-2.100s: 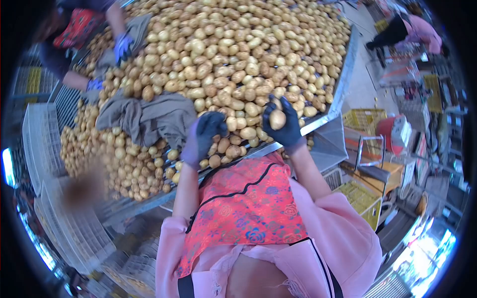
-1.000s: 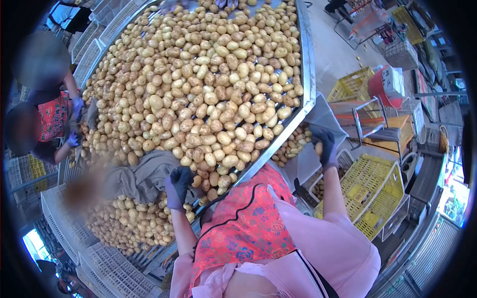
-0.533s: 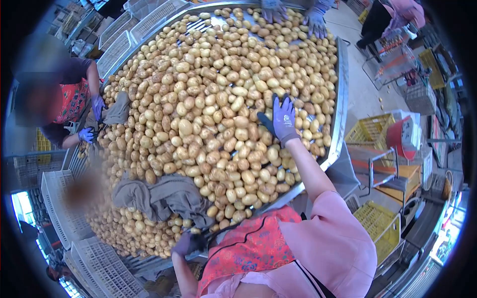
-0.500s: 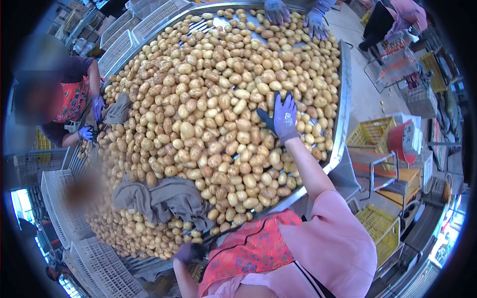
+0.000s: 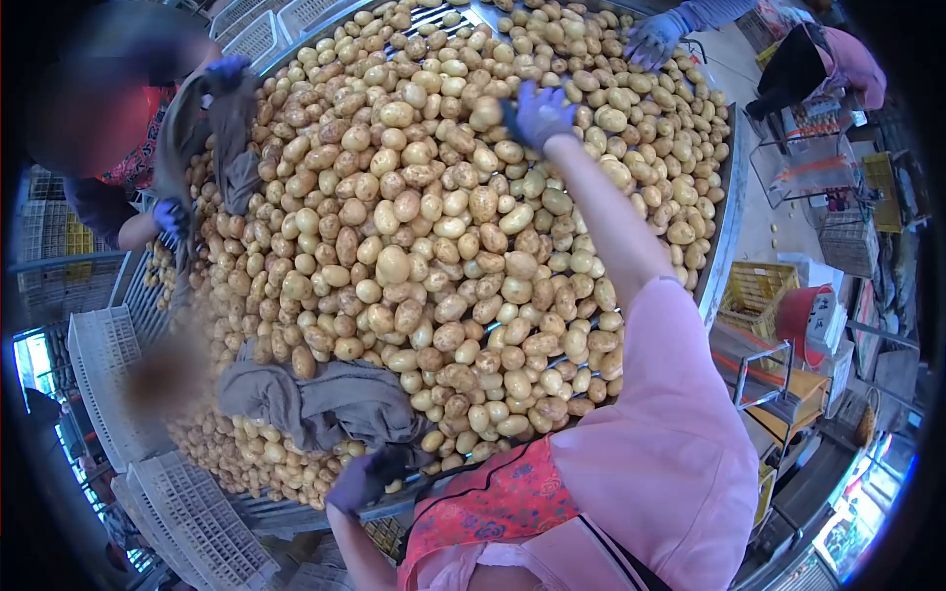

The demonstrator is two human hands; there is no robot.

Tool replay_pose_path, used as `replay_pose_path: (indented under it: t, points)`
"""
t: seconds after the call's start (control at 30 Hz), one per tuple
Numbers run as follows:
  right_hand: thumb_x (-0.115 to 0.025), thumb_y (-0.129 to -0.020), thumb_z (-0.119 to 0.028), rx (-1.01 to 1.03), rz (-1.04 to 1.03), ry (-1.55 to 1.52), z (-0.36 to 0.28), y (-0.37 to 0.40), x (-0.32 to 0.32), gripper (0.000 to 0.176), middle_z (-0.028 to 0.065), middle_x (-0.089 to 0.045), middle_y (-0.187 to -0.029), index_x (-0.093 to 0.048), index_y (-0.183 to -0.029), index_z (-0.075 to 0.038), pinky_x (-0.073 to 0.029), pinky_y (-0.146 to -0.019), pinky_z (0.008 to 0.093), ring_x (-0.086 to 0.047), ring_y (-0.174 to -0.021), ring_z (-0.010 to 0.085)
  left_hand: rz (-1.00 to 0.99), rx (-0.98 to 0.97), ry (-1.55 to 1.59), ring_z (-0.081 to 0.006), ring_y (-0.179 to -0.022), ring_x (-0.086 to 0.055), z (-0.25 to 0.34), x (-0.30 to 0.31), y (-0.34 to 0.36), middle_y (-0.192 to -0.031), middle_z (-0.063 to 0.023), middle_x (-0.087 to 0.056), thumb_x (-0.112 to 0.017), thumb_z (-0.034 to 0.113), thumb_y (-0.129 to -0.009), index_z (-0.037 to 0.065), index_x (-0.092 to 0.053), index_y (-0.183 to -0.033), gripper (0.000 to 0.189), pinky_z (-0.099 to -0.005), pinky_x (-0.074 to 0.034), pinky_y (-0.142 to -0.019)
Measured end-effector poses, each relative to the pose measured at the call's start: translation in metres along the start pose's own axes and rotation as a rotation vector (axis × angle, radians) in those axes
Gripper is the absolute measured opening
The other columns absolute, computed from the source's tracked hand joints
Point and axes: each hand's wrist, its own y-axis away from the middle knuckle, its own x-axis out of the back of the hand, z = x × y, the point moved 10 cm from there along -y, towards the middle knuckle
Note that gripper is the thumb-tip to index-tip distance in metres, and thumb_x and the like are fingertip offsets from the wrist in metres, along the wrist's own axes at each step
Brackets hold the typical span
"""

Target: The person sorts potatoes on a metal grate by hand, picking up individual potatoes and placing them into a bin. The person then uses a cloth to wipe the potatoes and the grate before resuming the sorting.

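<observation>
Potatoes (image 5: 404,207) lie heaped over a large metal sorting table. My right hand (image 5: 544,114), in a purple glove with a dark thumb, reaches over the far part of the heap. Its fingers are spread, and the thumb is beside a slightly blurred potato (image 5: 485,112). At the near edge my left hand (image 5: 369,480), also gloved, is beside a grey-brown cloth (image 5: 320,402) lying on the potatoes. Shadow and the angle obscure its fingers, so I cannot see whether it grips anything.
A co-worker at the left holds up another grey cloth (image 5: 235,138). A co-worker's gloved hand (image 5: 655,41) rests on potatoes at the far right. White crates (image 5: 202,522) line the left side; a yellow crate (image 5: 757,295) stands beyond the metal rim (image 5: 724,246).
My right hand has moved farther across the heap, and my left hand slightly up. The left co-worker has lifted the cloth. One far co-worker's hand has left view.
</observation>
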Motion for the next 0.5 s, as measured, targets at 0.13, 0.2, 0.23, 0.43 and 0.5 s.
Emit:
replay_pose_path:
  t: [0.13, 0.2, 0.23, 0.43, 0.5]
  points:
    - [-0.048, -0.089, -0.043, 0.58, 0.084, -0.121, -0.081, 0.15, 0.026, 0.051, 0.0251, -0.046, -0.131, -0.052, -0.122, -0.004, -0.024, -0.108, 0.0558, -0.04, -0.125, 0.0417, 0.07, -0.567, -0.359, -0.0289, -0.074, -0.064, 0.223, 0.027, -0.069, -0.095, -0.0148, -0.067, -0.066, 0.022, -0.083, 0.006, -0.062, -0.111, 0.033, -0.0334, -0.051, -0.069]
    - [-0.051, -0.088, -0.03, 0.614, 0.193, -0.174, -0.082, 0.229, 0.023, 0.044, 0.0257, -0.047, -0.131, -0.053, -0.124, -0.004, -0.025, -0.109, 0.0522, -0.04, -0.125, 0.0411, 0.348, -0.813, -0.825, -0.039, -0.106, -0.057, 0.309, 0.019, -0.09, -0.114, -0.0223, -0.06, -0.064, 0.029, -0.086, 0.004, -0.054, -0.123, 0.046, -0.0431, -0.045, -0.093]
    - [-0.053, -0.087, -0.029, 0.679, 0.018, -0.115, -0.082, 0.266, 0.024, 0.046, 0.0245, -0.045, -0.133, -0.052, -0.126, -0.003, -0.025, -0.109, 0.0516, -0.04, -0.126, 0.0389, 0.359, -0.821, -0.845, -0.0385, -0.111, -0.055, 0.344, 0.012, -0.108, -0.118, -0.0216, -0.058, -0.063, 0.032, -0.086, 0.005, -0.052, -0.126, 0.049, -0.0434, -0.042, -0.096]
    - [-0.068, -0.079, -0.039, 0.063, 0.235, -0.294, 0.066, 0.353, 0.054, 0.065, 0.0211, -0.044, -0.131, -0.046, -0.128, -0.003, -0.025, -0.105, 0.0544, -0.038, -0.125, 0.0403, 0.414, -0.752, -1.174, -0.0373, -0.13, -0.038, 0.419, -0.034, -0.202, -0.141, -0.0195, -0.04, -0.055, 0.05, -0.086, 0.016, -0.044, -0.137, 0.062, -0.0541, -0.025, -0.108]
    - [-0.06, -0.085, -0.042, -0.349, 0.144, 0.047, 0.15, 0.353, 0.029, 0.069, 0.0316, -0.039, -0.135, -0.039, -0.134, 0.002, -0.024, -0.104, 0.0594, -0.036, -0.125, 0.0495, 0.394, -0.742, -1.187, -0.0368, -0.132, -0.036, 0.406, -0.051, -0.219, -0.142, -0.0187, -0.039, -0.055, 0.052, -0.085, 0.017, -0.044, -0.137, 0.064, -0.0575, -0.022, -0.108]
